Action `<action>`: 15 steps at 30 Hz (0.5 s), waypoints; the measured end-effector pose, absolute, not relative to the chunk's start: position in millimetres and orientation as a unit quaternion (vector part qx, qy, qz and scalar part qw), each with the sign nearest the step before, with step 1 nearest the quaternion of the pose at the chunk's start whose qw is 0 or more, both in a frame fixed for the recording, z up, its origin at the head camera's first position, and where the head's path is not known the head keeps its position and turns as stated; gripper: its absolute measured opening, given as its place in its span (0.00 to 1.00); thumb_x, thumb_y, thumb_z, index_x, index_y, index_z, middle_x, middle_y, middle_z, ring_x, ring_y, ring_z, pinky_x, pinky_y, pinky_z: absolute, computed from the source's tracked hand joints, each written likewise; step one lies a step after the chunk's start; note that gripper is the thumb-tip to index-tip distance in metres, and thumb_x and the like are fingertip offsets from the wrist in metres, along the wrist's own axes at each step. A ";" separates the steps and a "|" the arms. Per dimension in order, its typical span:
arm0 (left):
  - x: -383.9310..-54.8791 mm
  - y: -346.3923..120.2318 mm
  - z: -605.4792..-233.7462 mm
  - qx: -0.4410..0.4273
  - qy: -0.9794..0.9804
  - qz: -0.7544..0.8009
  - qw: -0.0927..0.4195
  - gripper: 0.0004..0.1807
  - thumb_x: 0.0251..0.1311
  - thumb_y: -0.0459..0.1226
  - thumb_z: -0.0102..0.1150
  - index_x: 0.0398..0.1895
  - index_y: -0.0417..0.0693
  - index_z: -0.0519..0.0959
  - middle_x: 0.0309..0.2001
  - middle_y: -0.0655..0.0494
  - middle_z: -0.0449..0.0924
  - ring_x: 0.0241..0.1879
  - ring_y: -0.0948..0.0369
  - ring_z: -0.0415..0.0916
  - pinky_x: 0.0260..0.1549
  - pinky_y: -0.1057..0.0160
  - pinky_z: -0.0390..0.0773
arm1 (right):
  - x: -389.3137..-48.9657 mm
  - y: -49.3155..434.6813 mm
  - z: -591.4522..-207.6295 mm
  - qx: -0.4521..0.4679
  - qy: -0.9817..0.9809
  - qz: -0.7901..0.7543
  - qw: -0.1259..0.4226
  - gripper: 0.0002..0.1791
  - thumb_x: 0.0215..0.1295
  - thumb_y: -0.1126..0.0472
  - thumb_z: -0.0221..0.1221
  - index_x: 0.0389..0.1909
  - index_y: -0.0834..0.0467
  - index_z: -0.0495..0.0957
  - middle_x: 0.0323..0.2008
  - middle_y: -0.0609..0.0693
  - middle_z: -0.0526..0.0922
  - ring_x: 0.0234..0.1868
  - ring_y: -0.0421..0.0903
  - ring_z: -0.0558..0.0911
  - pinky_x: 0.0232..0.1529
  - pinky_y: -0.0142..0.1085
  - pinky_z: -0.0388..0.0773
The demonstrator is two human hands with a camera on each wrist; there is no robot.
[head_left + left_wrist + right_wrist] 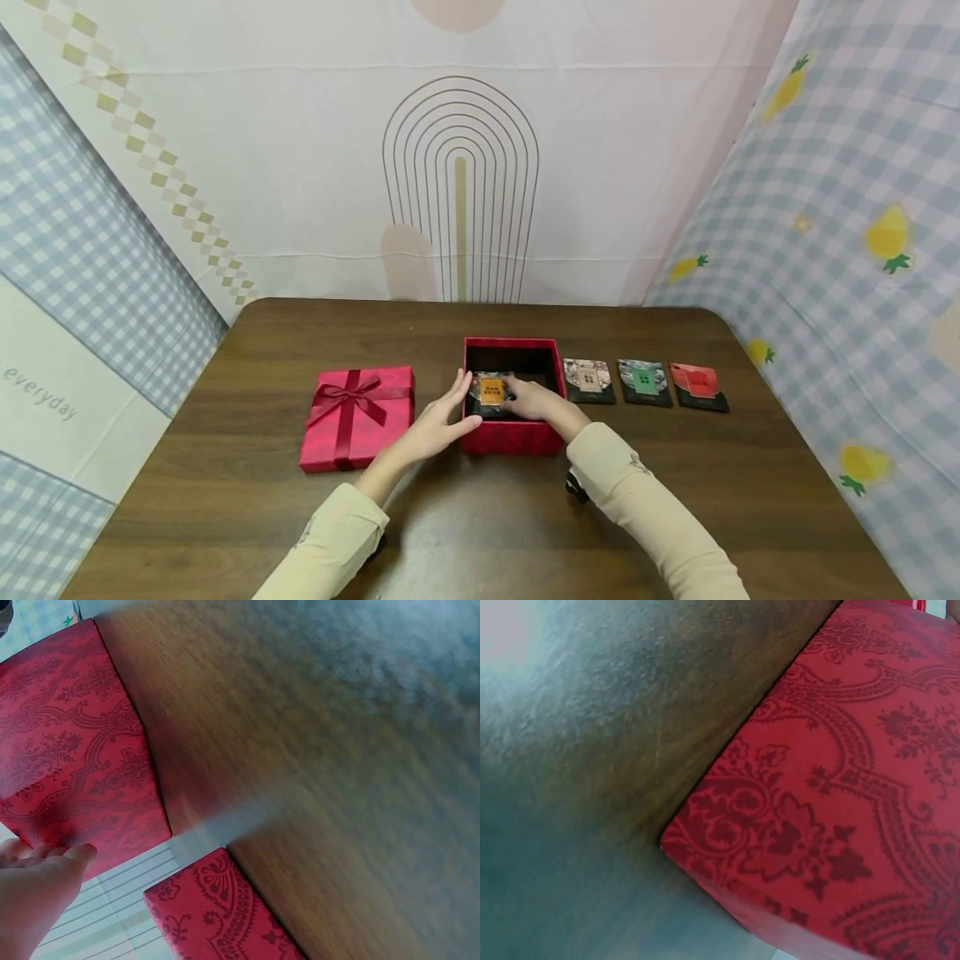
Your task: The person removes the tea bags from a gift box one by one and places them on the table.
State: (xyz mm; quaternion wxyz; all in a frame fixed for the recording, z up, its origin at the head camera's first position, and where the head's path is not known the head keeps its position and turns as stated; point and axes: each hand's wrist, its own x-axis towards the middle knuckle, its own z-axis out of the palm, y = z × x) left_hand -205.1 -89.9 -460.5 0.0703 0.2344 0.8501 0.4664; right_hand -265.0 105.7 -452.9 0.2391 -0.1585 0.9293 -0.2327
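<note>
A red patterned gift box (513,437) stands without its lid on the wooden table. At its left side my left hand (435,427) rests with fingers extended, touching the wall; in the left wrist view its fingertips (81,855) lie against the red side (82,742). My right hand (538,402) reaches into the box over the front wall. Between thumb and fingers it pinches the right edge of a flat dark packet with an orange label (491,392), which lies in the box's left part. The right wrist view shows only the box's outer wall (802,795), the hand mostly hidden.
Left of the box lies the red lid with a ribbon bow (360,417). To the right are three flat packets in a row, with a beige label (589,381), a green label (644,382) and a red label (699,386). Patterned cloth (300,167) hangs behind the table.
</note>
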 end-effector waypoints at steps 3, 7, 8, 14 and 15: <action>-205.0 -89.7 -460.6 0.235 0.850 0.466 0.071 0.39 0.62 0.41 0.53 0.70 0.42 0.46 0.71 0.42 0.38 0.67 0.47 0.47 0.62 0.47 0.52 | -263.4 106.1 -451.8 -0.163 0.929 -0.247 0.220 0.27 0.65 0.62 0.51 0.64 0.67 0.60 0.56 0.64 0.72 0.58 0.57 0.71 0.57 0.49 0.65; -205.5 -89.5 -462.2 0.235 0.852 0.464 0.066 0.39 0.62 0.41 0.53 0.70 0.39 0.47 0.71 0.42 0.38 0.67 0.46 0.48 0.62 0.47 0.53 | -262.2 106.9 -450.6 -0.171 0.936 -0.245 0.183 0.25 0.64 0.62 0.52 0.61 0.67 0.64 0.52 0.63 0.75 0.54 0.56 0.73 0.55 0.48 0.67; -205.8 -89.5 -462.6 0.236 0.851 0.464 0.066 0.39 0.62 0.41 0.53 0.70 0.39 0.47 0.71 0.41 0.38 0.67 0.46 0.48 0.62 0.46 0.53 | -261.8 107.1 -450.7 -0.171 0.939 -0.244 0.172 0.24 0.64 0.62 0.52 0.60 0.67 0.65 0.51 0.62 0.76 0.53 0.55 0.74 0.54 0.48 0.68; -205.8 -89.5 -462.4 0.238 0.850 0.466 0.067 0.38 0.62 0.41 0.53 0.70 0.39 0.47 0.71 0.41 0.38 0.67 0.46 0.48 0.61 0.46 0.53 | -261.9 107.2 -451.8 -0.163 0.941 -0.279 0.100 0.17 0.64 0.63 0.53 0.53 0.65 0.73 0.44 0.58 0.80 0.45 0.52 0.78 0.47 0.46 0.73; -205.9 -89.4 -462.3 0.238 0.849 0.467 0.067 0.38 0.62 0.41 0.53 0.70 0.39 0.47 0.71 0.41 0.38 0.67 0.46 0.48 0.61 0.46 0.53 | -262.7 107.4 -452.0 -0.164 0.939 -0.288 0.092 0.17 0.64 0.63 0.53 0.52 0.65 0.74 0.43 0.58 0.80 0.45 0.51 0.78 0.47 0.46 0.73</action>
